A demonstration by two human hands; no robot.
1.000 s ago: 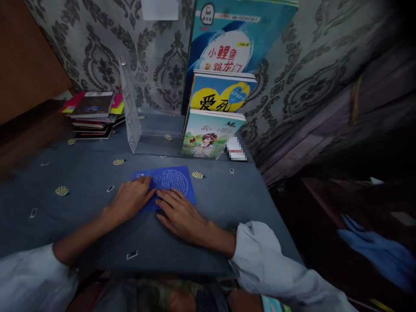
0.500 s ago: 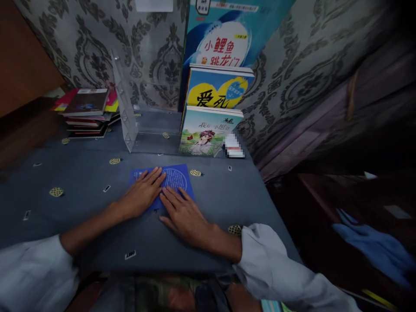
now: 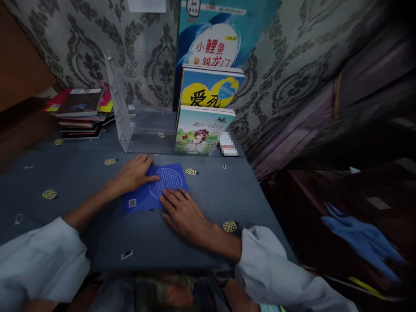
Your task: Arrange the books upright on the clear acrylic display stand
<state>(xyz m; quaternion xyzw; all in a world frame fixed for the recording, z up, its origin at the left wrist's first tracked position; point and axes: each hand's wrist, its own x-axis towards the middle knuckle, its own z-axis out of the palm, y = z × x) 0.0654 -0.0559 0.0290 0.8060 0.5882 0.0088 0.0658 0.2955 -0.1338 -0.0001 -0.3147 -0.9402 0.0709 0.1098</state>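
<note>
A thin blue booklet or card (image 3: 170, 173) lies flat on the patterned tablecloth before me, with white print inside a circle and a QR code at its near left corner. My left hand (image 3: 134, 174) rests over its far left part, thumb stretched across the printed face and fingers bent at the far edge. The thumb stands apart from the fingers. My right hand (image 3: 183, 212) lies nearly flat, its outstretched fingertips touching the near right part of the blue piece. Neither hand lifts it off the table.
Behind stands a clear acrylic rack (image 3: 118, 104). Its right side holds a teal book (image 3: 224, 26), a blue-and-yellow book (image 3: 211, 82) and a green picture book (image 3: 201, 130). A book stack (image 3: 81, 112) sits at left. The table's right edge (image 3: 268, 199) drops toward a blue cloth (image 3: 360, 238).
My left hand has shifted left and away from me, its thumb spreading from the fingers and the QR code coming into sight. My right hand stays almost in place. The view has turned slightly right.
</note>
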